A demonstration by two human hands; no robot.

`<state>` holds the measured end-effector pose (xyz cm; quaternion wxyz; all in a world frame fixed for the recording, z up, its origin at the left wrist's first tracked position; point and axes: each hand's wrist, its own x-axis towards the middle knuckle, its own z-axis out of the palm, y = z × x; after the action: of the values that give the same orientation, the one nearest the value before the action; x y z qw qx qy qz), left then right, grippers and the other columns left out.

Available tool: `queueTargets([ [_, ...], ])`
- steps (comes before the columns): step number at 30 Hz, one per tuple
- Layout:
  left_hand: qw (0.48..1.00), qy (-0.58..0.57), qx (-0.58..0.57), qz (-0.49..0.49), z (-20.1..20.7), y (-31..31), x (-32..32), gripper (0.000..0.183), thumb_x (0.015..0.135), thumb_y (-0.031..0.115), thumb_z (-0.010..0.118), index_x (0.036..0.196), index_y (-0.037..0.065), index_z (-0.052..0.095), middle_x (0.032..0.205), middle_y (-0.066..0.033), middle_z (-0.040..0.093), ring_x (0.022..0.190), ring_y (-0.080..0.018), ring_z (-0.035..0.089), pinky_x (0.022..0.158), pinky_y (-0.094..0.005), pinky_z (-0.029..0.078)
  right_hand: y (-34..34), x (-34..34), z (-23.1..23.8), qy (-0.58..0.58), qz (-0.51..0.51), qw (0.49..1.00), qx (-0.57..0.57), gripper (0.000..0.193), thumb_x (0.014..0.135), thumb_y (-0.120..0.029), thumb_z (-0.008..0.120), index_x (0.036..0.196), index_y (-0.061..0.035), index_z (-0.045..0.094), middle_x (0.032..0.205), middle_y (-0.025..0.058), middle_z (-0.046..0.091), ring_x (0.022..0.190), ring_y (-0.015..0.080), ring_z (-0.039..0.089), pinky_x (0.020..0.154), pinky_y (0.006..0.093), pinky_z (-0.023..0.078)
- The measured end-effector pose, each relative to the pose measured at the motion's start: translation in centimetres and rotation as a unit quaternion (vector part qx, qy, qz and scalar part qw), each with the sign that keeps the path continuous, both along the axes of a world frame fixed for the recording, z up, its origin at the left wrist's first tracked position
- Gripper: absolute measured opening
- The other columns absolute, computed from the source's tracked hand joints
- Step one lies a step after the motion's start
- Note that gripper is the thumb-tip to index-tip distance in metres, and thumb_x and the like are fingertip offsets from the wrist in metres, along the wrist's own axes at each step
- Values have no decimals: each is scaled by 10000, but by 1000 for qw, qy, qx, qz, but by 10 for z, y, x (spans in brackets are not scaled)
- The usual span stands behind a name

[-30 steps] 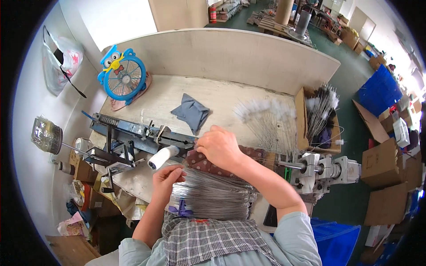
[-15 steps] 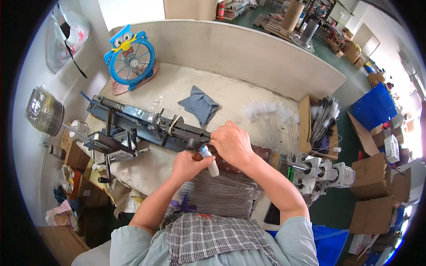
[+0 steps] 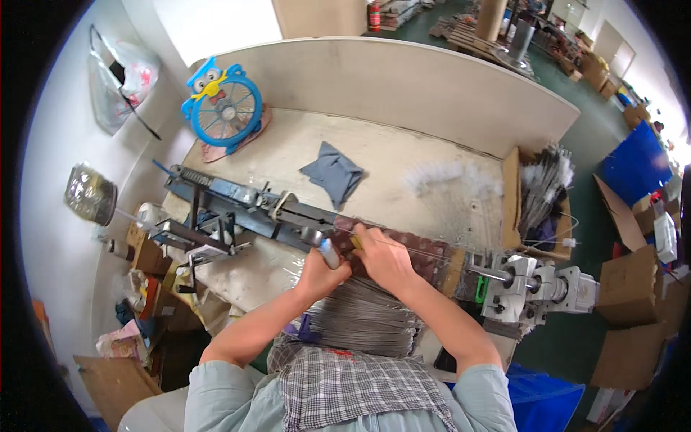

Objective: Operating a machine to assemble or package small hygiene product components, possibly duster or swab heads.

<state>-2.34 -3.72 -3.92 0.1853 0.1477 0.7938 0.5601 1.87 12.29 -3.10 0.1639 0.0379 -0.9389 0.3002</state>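
Note:
My left hand [image 3: 322, 271] grips a small white cylinder [image 3: 329, 254] and holds it against the dark metal machine [image 3: 245, 205] that runs across the bench. My right hand [image 3: 383, 257] is beside it, fingers pinched on a thin wire [image 3: 410, 248] that leads right along the machine bed toward the grey motor unit [image 3: 536, 284]. A thick bundle of grey wires [image 3: 363, 317] lies under both forearms at the bench's near edge.
A blue owl-shaped fan [image 3: 223, 104] stands at the back left, with a folded grey cloth [image 3: 332, 175] mid-bench. A cardboard box of wire brushes [image 3: 541, 194] sits at the right beside white fluffy brushes [image 3: 450, 176]. Cardboard boxes [image 3: 630, 284] and a blue bin [image 3: 547, 399] stand on the floor.
My left hand brought the white cylinder from the bench's near edge up to the machine. My right hand slid slightly right along the bed. The head moved closer.

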Motion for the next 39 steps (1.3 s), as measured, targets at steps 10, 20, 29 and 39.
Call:
queueTargets([
  [10,862,-279,291,309,-27,-151,-31,237,852,346,621,902,122,563,762,34,578,676,-99,579,579,-213,443,8,12,16,-57,106,993,-14,167,768,-166,644,845,-34,576,841,127,543,790,313,584,660,397,494],
  [20,792,-304,380,368,-38,-181,-43,150,853,245,609,865,95,615,727,20,598,661,-101,569,619,-261,477,1,19,30,-59,97,993,17,142,773,-87,637,893,-26,592,853,130,552,752,318,592,632,393,496],
  [29,907,-259,311,116,13,-32,27,126,843,151,592,821,31,624,736,-42,604,633,-113,546,598,-236,424,36,29,80,37,-5,998,49,186,730,-67,665,914,-47,646,800,107,628,723,276,599,626,354,484],
  [39,927,-201,314,-29,13,67,30,174,906,159,559,959,11,632,799,-31,617,652,-62,510,592,-204,407,73,45,66,-134,-58,949,-280,211,772,-135,693,949,-23,668,788,109,643,690,198,602,646,297,473],
])
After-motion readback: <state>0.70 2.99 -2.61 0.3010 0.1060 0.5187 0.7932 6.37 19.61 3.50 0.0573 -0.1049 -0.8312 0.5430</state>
